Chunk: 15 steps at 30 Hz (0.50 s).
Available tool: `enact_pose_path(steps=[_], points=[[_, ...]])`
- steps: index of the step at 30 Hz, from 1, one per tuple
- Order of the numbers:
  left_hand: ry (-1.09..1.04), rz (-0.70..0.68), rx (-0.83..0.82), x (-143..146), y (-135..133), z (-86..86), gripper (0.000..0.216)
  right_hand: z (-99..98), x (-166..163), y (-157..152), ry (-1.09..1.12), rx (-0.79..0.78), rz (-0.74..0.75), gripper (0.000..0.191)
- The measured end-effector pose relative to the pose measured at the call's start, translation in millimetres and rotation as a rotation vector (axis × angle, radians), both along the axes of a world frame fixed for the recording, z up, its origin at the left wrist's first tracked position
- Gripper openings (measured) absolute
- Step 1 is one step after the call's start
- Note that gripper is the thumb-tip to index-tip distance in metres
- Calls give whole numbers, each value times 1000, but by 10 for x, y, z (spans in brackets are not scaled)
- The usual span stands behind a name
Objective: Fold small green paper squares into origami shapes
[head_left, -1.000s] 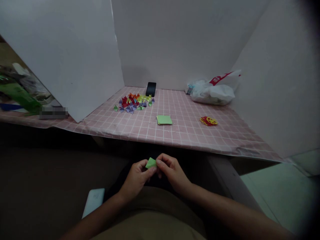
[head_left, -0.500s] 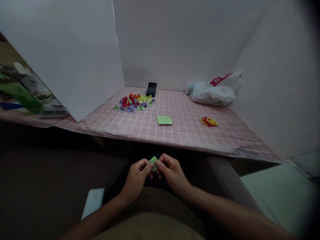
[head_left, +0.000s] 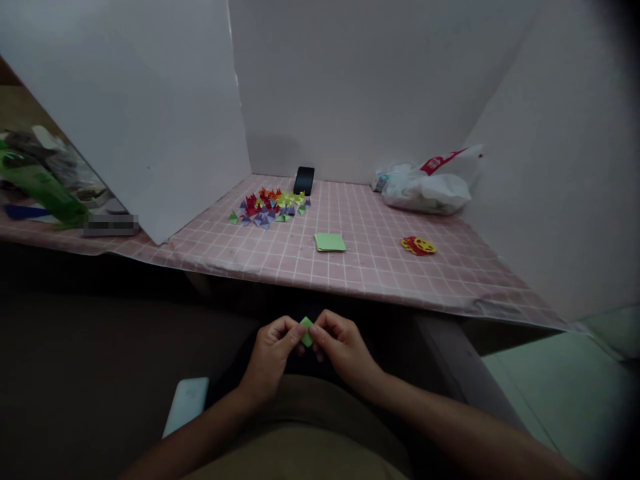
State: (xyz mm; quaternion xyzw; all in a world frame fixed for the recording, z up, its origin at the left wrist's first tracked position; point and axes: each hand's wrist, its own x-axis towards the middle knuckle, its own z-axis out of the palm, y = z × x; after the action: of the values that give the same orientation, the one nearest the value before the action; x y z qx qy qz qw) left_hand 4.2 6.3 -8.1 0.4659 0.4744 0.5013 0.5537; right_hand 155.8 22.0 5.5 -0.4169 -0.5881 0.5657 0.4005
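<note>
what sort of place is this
Probably a makeshift indoor craft corner: white panels stand behind and beside a pink checked tabletop, small folded paper pieces are clustered on it, and the left hand and right hand hold a small green paper.

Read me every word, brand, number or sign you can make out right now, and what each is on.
None can be read with certainty.
White bag: white marks on a red print, too small and blurred to read.
White slab: faint mark, too faint to read.
Grey item at left: pixelated over, unreadable.
Held paper: no text visible.
Paper stack: no text visible.
</note>
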Motion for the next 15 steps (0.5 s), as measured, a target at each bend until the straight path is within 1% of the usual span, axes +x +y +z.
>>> enact_pose_path(steps=[3,7,10,13,15], points=[[-27,-34,-11,-8,11,11,31,-7,11,24,19,-32,24,33],[20,-57,-28,-26,43,51,25,3,30,67,-99,61,46,31],[55,-27,-15,-23,60,74,25,14,34,81,-176,106,93,29],[89,24,6,-6,60,67,29,20,36,88,-141,48,109,29],[83,35,12,5,57,49,30,24,47,103,-120,44,112,31]])
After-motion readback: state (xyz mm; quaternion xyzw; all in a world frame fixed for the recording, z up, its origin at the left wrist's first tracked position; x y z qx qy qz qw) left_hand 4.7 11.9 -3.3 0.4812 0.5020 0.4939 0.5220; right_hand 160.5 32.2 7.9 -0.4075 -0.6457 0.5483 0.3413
